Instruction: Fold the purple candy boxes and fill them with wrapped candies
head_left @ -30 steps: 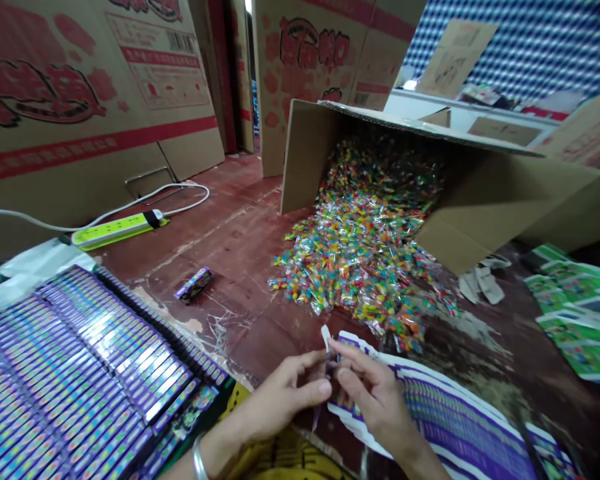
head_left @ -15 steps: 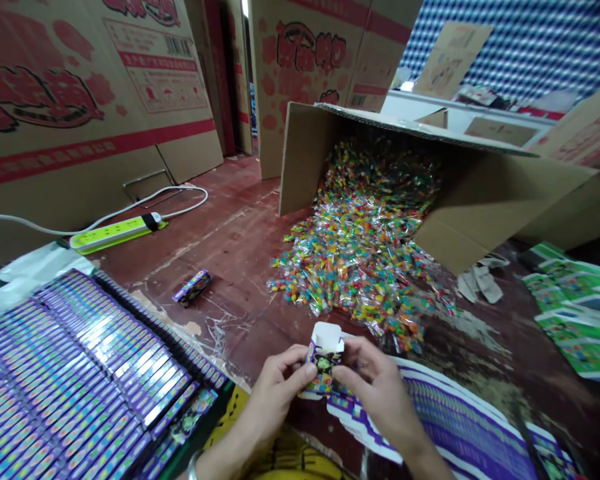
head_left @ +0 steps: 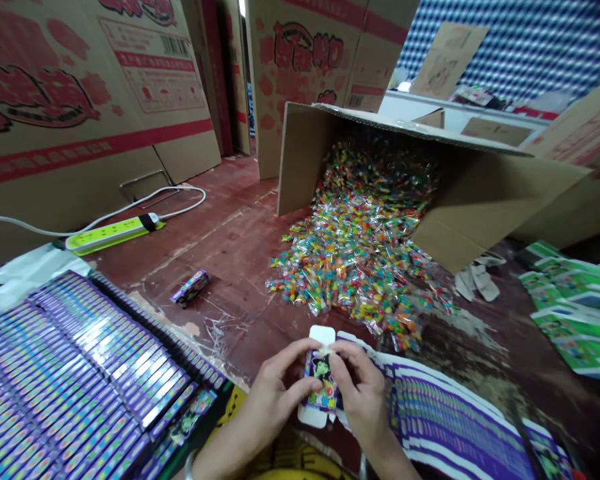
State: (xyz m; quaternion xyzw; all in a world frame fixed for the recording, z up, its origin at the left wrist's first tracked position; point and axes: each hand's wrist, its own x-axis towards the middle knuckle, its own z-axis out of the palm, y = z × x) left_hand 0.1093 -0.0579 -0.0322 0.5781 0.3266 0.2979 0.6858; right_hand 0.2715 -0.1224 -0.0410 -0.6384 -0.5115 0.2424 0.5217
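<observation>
Between my two hands is a small purple and black printed carton [head_left: 322,383] with white end flaps showing at top and bottom. My left hand [head_left: 283,383] grips its left side, thumb on the printed front. My right hand [head_left: 357,383] holds the right side, with fingers at the upper flap. Just right of my hands, a fanned row of flat purple cartons [head_left: 450,413] lies on the table. Beyond the hands, small clear packets of colourful candies [head_left: 350,253] spill out of a tipped cardboard box [head_left: 460,213].
Rows of filled-looking purple cartons [head_left: 80,360] stand at the left. A single carton [head_left: 191,288] lies on the red table [head_left: 230,233]. Behind are a yellow-green power strip [head_left: 113,233] and large cardboard boxes [head_left: 155,87]. Green printed packs [head_left: 575,313] lie at the right.
The carton has turned more face-on and its lower flap now shows fully. My right hand's fingers have moved up to the carton's upper flap.
</observation>
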